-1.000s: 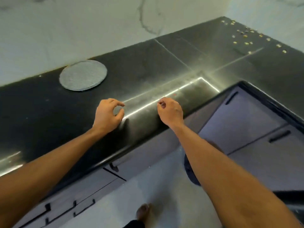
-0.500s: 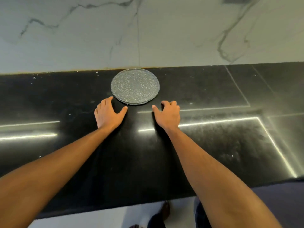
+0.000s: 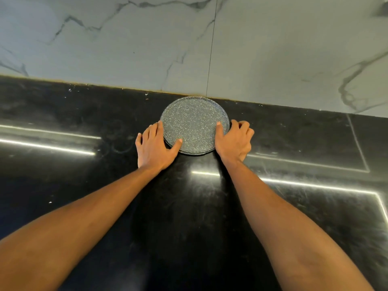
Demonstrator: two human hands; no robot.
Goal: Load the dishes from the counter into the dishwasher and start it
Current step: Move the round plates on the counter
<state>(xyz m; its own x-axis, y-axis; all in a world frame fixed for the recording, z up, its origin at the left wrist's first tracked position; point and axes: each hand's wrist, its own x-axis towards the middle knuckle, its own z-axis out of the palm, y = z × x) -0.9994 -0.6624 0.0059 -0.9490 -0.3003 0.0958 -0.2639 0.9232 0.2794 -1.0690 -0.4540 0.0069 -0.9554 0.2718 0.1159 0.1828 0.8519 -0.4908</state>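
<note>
Plate [image 3: 194, 122]: grey, speckled and round, flat on the black counter [image 3: 63, 185], far back by the wall, between the two hands.
Forearms: the left forearm [image 3: 84, 217] and right forearm [image 3: 283, 217] are bare and cut off at the bottom edge. They reach forward and cover part of the counter.
Counter: glossy and scuffed, with bright light streaks [image 3: 48, 147] on both sides. Its near edge is out of view.
Left hand [image 3: 154, 149]: fingers are straight and spread, lying flat on the counter against the plate's left rim. The thumb rests on the near-left rim.
Right hand [image 3: 234, 141]: the thumb lies on the plate's top face at the right. The fingers curl down round the right rim, with their tips hidden behind the knuckles.
Plate's lie: face up and level. Being round, it has no long axis and points no way.
Plate, hard to make out: a darker second rim shows under the near edge. Whether this is one plate or a stack cannot be told.
Wall [image 3: 126, 49]: pale marble with grey veins and one vertical seam. The plate's far rim reaches its base, though contact cannot be told.
</note>
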